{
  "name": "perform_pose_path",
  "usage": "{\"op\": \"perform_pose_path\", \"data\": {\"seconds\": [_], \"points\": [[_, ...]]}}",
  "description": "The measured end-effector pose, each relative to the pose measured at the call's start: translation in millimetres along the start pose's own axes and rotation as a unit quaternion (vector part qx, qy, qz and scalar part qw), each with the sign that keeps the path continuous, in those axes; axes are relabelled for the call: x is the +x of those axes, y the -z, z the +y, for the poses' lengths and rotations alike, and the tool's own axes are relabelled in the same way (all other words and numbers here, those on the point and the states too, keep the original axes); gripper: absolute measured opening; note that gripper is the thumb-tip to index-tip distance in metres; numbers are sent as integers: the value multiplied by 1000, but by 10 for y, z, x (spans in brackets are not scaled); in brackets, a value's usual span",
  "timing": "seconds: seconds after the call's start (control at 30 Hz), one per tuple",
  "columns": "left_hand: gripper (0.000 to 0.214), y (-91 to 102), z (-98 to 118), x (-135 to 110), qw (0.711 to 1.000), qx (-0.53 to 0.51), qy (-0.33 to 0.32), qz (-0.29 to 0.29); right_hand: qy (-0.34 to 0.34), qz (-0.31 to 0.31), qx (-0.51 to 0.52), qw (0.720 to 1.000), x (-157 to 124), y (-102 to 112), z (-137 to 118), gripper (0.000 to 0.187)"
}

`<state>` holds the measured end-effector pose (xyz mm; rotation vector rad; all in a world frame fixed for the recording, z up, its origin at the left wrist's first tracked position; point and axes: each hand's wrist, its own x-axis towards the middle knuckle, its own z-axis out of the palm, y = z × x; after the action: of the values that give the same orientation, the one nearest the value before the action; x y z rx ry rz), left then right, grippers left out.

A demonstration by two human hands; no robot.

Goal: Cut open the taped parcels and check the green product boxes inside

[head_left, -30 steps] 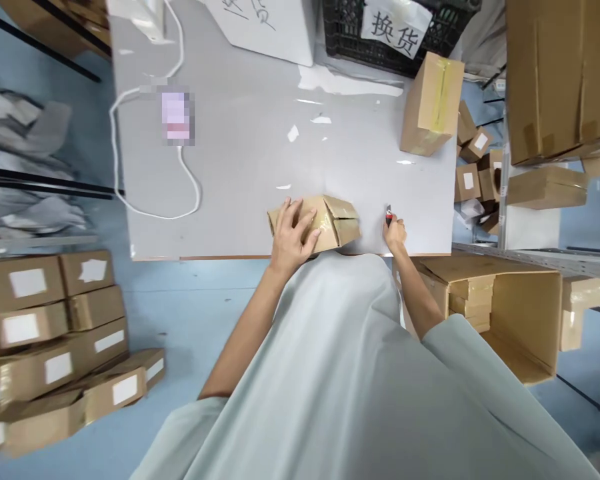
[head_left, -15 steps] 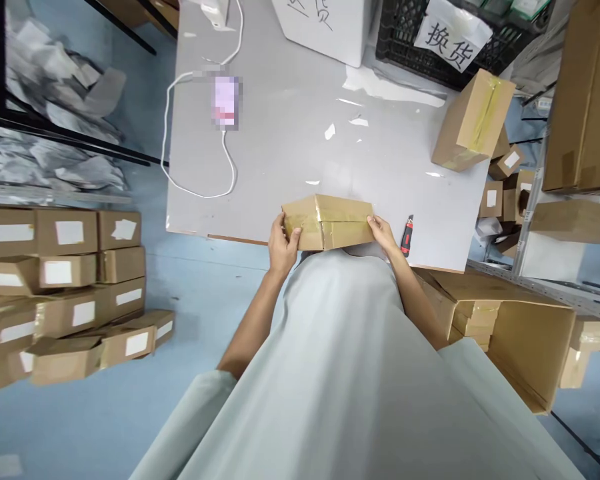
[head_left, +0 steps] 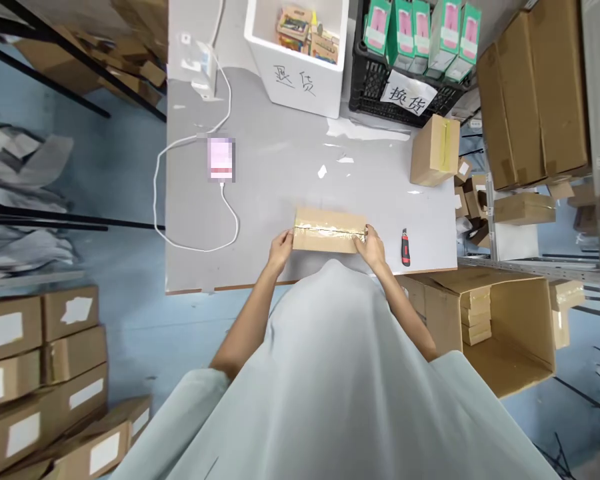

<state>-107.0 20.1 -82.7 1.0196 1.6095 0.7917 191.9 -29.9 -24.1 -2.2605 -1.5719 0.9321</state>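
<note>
A flat cardboard box (head_left: 329,230) with a taped seam along its top lies near the front edge of the grey table (head_left: 280,187). My left hand (head_left: 281,249) grips its left end. My right hand (head_left: 371,247) grips its right end, fingers curled over the corner. A red and black utility knife (head_left: 405,247) lies on the table just right of my right hand, untouched.
A taller taped box (head_left: 434,150) stands at the table's right edge. A white bin (head_left: 300,73) and a black crate (head_left: 405,80) sit at the back. A phone on a white cable (head_left: 195,193) lies left. An open carton (head_left: 500,327) stands on the floor right; stacked boxes (head_left: 40,360) left.
My right hand set the knife down on the table and took the box's right end. The box was turned and now lies flat, seam up, between both hands. The view tilted up.
</note>
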Motion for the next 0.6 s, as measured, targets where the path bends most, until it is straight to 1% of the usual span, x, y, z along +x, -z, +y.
{"op": "perform_pose_path", "data": {"seconds": [0.1, 0.23, 0.3, 0.33, 0.4, 0.47, 0.53, 0.6], "points": [[44, 156, 105, -118, 999, 12, -43, -10, -5, 4, -33, 999, -92, 12, -110, 73], [42, 214, 270, -252, 987, 74, -140, -25, -36, 7, -32, 999, -134, 136, -182, 69], [37, 232, 321, -288, 982, 97, -156, -46, -51, 31, -18, 998, -78, 205, -211, 68], [35, 246, 335, -298, 980, 105, -159, -60, -47, 51, -7, 998, -28, 236, -226, 67], [33, 282, 350, -303, 971, 136, -175, -83, -18, 90, 18, 996, 109, 287, -258, 60], [47, 314, 362, -294, 953, 197, -207, -99, 8, 104, 30, 994, 271, 319, -290, 49], [61, 325, 386, -282, 925, 270, -240, -120, 4, 91, 22, 996, 426, 321, -318, 44], [58, 311, 422, -277, 894, 330, -263, -148, -22, 73, 9, 997, 550, 287, -337, 43]]}}
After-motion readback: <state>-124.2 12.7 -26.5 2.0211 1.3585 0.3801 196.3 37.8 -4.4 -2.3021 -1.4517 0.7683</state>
